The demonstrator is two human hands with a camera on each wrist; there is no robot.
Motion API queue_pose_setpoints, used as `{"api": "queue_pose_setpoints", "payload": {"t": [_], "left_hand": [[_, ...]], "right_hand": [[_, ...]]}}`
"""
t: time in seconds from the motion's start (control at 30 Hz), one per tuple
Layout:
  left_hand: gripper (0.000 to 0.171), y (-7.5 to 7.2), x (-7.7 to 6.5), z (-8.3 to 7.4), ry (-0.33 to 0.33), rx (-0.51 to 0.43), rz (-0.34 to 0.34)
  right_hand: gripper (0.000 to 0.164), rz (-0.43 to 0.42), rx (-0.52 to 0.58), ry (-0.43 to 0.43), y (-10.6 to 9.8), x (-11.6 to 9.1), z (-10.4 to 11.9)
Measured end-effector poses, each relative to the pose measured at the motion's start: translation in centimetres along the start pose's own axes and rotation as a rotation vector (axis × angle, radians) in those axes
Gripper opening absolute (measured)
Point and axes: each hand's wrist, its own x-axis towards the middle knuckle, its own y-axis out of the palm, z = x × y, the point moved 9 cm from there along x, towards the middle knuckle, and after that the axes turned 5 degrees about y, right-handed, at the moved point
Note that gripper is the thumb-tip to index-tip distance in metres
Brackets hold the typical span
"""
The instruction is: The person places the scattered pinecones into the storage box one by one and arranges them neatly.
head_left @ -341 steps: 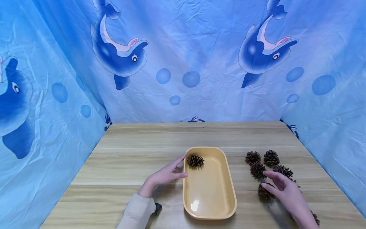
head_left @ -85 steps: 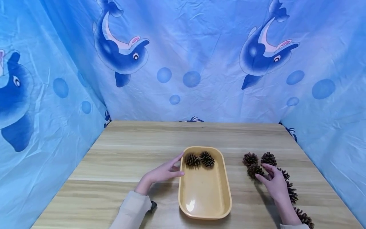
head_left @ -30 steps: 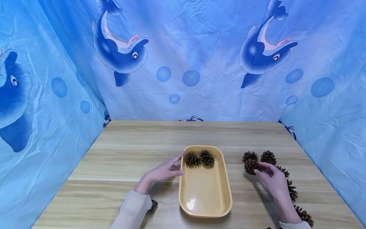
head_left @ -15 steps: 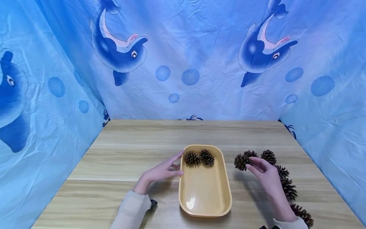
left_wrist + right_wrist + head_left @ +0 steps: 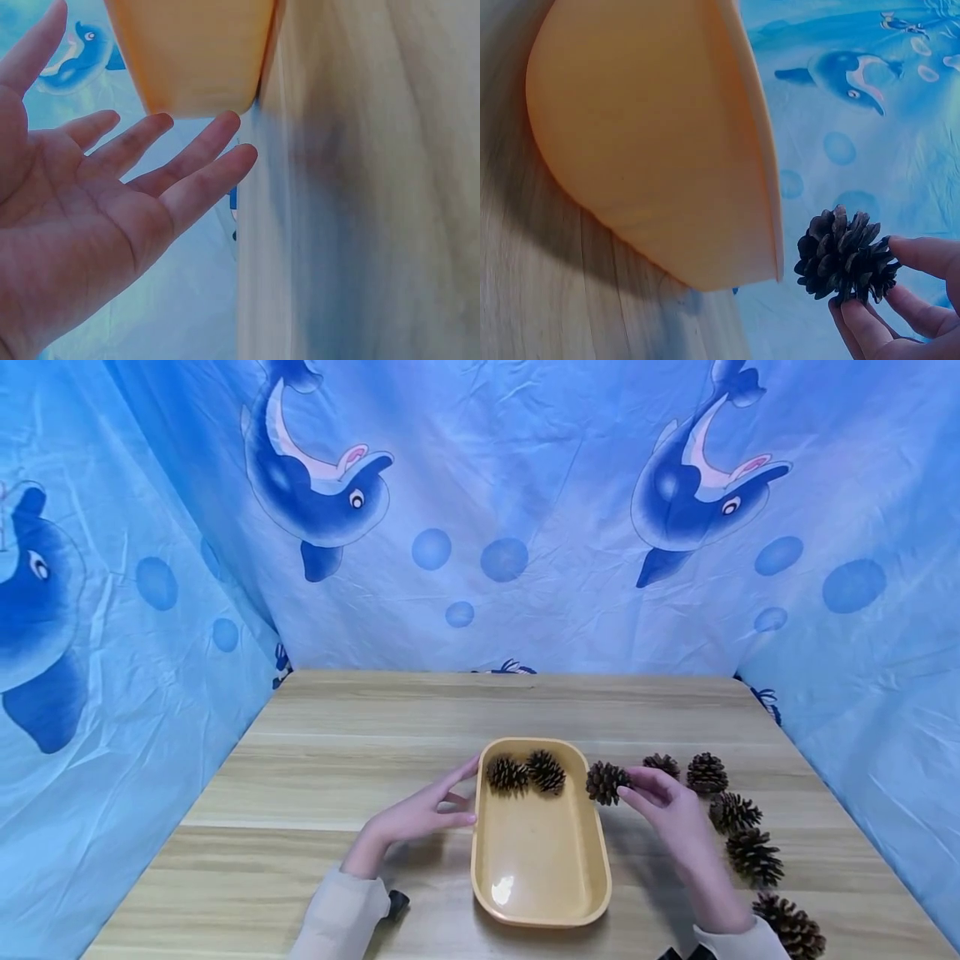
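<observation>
My right hand pinches a brown pine cone between thumb and fingertips, at the right rim of a yellow-orange plastic tray. In the right wrist view the pine cone is off the table, beside the tray's wall. Two pine cones lie side by side at the far end inside the tray. My left hand is at the tray's left side, fingertips right at the rim. Its fingers are spread and fairly straight in the left wrist view, the palm holding nothing.
Several more pine cones lie in a curved row on the table's right side. The wooden table is enclosed by blue curtains printed with dolphins. Dark straps show at both sleeves.
My right hand has lifted a pine cone from the group on the right and carried it left to the tray's rim. Earlier, a second pine cone appeared in the tray. The left hand stays put.
</observation>
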Motion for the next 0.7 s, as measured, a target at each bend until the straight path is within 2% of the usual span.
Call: {"api": "queue_pose_setpoints", "payload": {"t": [0.1, 0.47, 0.7], "left_hand": [[0.089, 0.2, -0.2, -0.2, 0.004, -0.005, 0.005], [0.087, 1.0, -0.7, -0.4, 0.018, -0.001, 0.028], [0.086, 1.1, -0.9, -0.2, 0.003, 0.009, 0.029]], "right_hand": [[0.049, 0.020, -0.006, 0.014, 0.6, 0.0, 0.1], [0.043, 0.042, 0.017, -0.023, 2.4, 0.1, 0.7], [0.044, 0.070, 0.007, -0.013, 3.3, 0.0, 1.1]]}}
